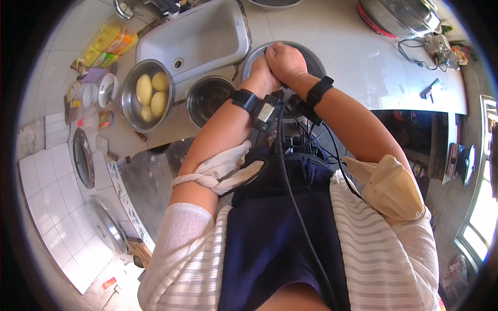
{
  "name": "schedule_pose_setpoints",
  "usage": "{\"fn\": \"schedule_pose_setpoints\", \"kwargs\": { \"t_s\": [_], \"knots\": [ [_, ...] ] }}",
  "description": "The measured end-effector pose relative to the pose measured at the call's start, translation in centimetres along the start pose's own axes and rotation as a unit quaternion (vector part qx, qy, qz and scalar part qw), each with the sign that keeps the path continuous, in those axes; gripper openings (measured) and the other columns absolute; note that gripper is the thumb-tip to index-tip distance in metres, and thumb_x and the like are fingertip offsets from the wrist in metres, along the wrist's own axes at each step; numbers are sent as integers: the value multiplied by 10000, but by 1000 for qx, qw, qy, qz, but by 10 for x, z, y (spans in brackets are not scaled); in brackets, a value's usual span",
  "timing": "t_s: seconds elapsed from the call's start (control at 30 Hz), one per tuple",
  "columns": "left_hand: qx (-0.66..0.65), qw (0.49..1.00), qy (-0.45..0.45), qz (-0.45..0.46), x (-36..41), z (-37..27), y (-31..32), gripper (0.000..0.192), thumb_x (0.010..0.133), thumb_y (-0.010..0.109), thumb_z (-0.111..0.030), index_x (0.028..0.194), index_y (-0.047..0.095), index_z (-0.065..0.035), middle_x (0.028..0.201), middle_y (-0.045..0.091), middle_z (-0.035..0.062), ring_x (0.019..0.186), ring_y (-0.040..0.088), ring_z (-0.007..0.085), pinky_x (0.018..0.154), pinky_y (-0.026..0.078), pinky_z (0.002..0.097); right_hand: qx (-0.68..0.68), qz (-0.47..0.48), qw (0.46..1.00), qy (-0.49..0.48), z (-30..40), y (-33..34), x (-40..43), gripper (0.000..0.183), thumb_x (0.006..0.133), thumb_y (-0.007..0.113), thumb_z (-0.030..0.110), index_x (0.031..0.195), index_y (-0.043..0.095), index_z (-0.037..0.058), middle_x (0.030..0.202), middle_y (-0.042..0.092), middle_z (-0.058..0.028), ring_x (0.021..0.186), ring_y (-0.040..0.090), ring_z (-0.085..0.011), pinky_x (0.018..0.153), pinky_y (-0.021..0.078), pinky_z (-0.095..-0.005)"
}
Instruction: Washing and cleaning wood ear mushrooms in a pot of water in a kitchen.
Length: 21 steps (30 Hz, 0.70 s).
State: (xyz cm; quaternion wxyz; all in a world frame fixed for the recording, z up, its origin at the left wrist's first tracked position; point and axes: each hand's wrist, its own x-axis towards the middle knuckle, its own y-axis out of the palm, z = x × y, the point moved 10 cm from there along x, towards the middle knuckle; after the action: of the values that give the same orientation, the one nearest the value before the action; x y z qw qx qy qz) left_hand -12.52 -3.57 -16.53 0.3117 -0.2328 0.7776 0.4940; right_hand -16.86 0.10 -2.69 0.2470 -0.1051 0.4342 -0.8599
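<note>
Both my hands are pressed together over a grey metal basin (317,64) on the counter. My right hand (288,60) is closed and lies against my left hand (262,74), whose fingers are curled in. Small dark bits of an item (284,84) show at the edges of the clasped hands; what it is stays hidden by the fingers. The inside of the basin is mostly covered by my hands and wrists. To the left stands an empty-looking dark metal bowl (210,99). Beyond it, a steel bowl (128,93) holds several peeled potatoes (144,89).
A white sink (202,42) adjoins the basin at upper left, with a faucet (123,9) behind. Yellow bottles (113,41) line the wall. A large steel pot (404,17), a corded appliance (437,44) and a peeler-like tool (430,90) sit at right. Cables (282,140) hang from my wrists.
</note>
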Motion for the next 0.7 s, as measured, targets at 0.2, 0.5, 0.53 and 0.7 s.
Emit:
{"fn": "schedule_pose_setpoints", "kwargs": {
  "t_s": [0.2,0.5,0.53,0.7],
  "knots": [
    [-6,1000,4,-29,4,-1,-6,216,860,453,-244,971,537,-79,1007,593,105,908,581,273,731,475,423,16,-37,999,-16,2,-6,0,373,865,396,316,899,626,25,931,626,-218,872,599,-380,814,470,-440],
    [10,998,49,-46,-10,-8,6,214,860,449,-228,957,535,-58,1002,589,127,916,579,284,755,473,418,18,-59,997,-37,0,-10,0,353,861,398,286,835,609,5,878,626,-229,832,599,-389,793,470,-448],
    [10,998,49,-46,-11,-8,6,214,860,449,-228,957,535,-58,1002,589,127,916,579,284,755,473,418,29,-60,997,-33,0,-10,0,332,858,404,284,849,603,19,881,618,-230,850,584,-393,794,459,-452],
    [-7,994,108,-4,-16,-29,11,222,867,429,-193,971,535,-29,989,587,136,908,578,281,755,487,404,80,-79,993,-27,5,-8,0,309,864,418,298,881,591,42,910,605,-234,879,562,-402,797,444,-455]
  ]
}}
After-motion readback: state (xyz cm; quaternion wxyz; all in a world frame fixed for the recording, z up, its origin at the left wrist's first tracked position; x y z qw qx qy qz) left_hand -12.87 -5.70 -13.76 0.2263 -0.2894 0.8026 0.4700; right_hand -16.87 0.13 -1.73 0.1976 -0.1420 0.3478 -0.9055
